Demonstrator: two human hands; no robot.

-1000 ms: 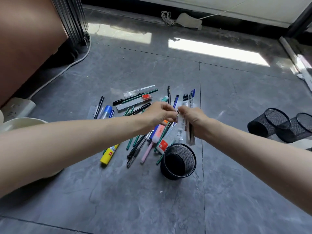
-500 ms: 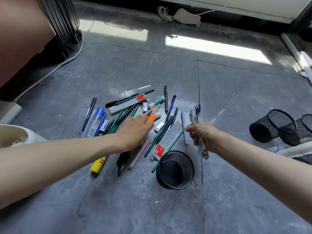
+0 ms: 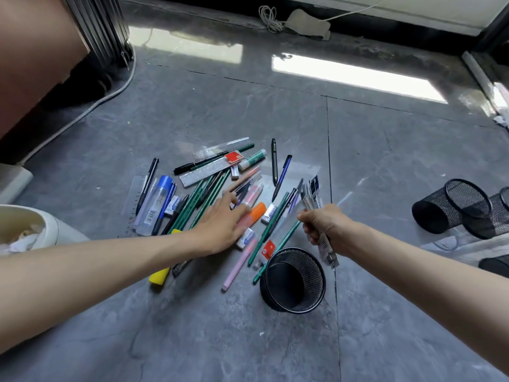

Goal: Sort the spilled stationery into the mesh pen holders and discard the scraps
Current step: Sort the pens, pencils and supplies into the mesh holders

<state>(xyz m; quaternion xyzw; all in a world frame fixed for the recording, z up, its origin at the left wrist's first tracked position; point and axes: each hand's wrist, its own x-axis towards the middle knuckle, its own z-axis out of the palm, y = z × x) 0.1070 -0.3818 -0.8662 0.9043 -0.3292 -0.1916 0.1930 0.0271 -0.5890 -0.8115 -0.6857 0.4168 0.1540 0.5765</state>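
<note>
The spilled stationery [image 3: 220, 188] lies in a loose fan on the grey floor [image 3: 248, 340], about midway between the far edge and the near edge, its right fringe stopping just short of a tile joint [image 3: 329, 150]. The left hand [image 3: 220, 224] lies flat over the middle of the pile, fingers straight and slightly spread, their tips at the orange highlighter [image 3: 257, 212] and the green pencils [image 3: 199, 198]. The right hand [image 3: 327, 227] is curled round a thin bundle [image 3: 312, 193] in clear wrap, holding it tilted above the pile's right fringe; motion blur hides what the bundle is. One mesh holder [image 3: 316, 277] stands upright at the pile's near right corner, on the joint, just below the right hand, with a pink pen [image 3: 238, 267] and a ruler [image 3: 268, 248] ending close beside its rim. Two more holders [image 3: 451, 206] lie on their sides, touching each other, near the floor's right edge, and a wide stretch of tile separates them from the upright one. A pale bin [image 3: 59, 228] with crumpled scraps sits at the left edge, near the pile's left fringe, where a clear ruler [image 3: 135, 199] marks the outermost item. A yellow marker [image 3: 159, 277] pokes out under the left forearm. Tile runs from the pile to the near edge and to the far edge, where a cable [image 3: 268, 19] is coiled.
</note>
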